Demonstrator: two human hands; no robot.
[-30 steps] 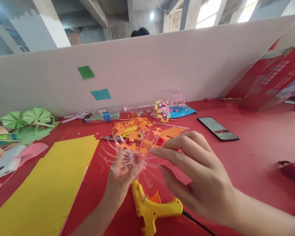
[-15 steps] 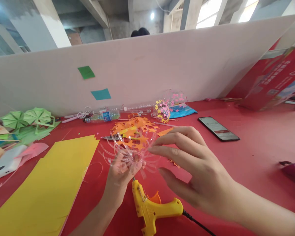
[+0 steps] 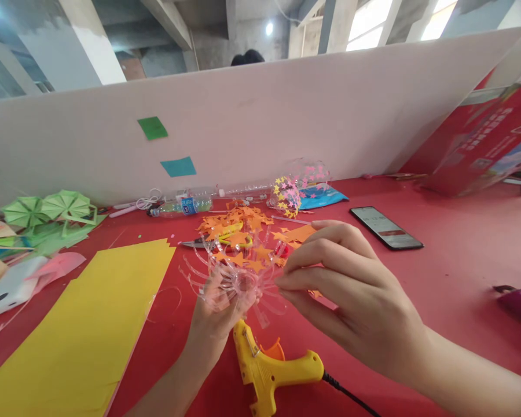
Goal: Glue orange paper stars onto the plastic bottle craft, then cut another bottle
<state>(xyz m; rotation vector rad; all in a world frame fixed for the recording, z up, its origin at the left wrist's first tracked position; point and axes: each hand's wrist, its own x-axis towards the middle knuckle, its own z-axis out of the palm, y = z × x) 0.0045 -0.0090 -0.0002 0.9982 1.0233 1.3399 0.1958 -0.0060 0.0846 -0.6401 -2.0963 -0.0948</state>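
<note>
My left hand point(image 3: 219, 310) is closed around the neck end of a clear plastic bottle cut into many thin curling strips point(image 3: 243, 282). The strips fan outward from the neck, and some orange paper stars point(image 3: 256, 266) show among or behind them. To the right, my right hand point(image 3: 351, 295) is pinched, thumb against fingers, at the outer ends of the strips. What its fingertips hold, if anything, is too small to make out. Below both hands lies a yellow hot glue gun point(image 3: 278, 370), its nozzle toward the left hand.
Behind the strips are a pile of orange paper stars point(image 3: 217, 222) and scissors point(image 3: 194, 243). Yellow paper sheets point(image 3: 69, 324) lie left, a phone point(image 3: 386, 227) right. Further back are a labelled bottle point(image 3: 186, 204), a star-covered plastic piece point(image 3: 286, 197) and a white partition point(image 3: 260, 121).
My right hand's fingers have closed from spread to a pinch beside the strips. My left hand has shifted the cut bottle slightly to the right and lower.
</note>
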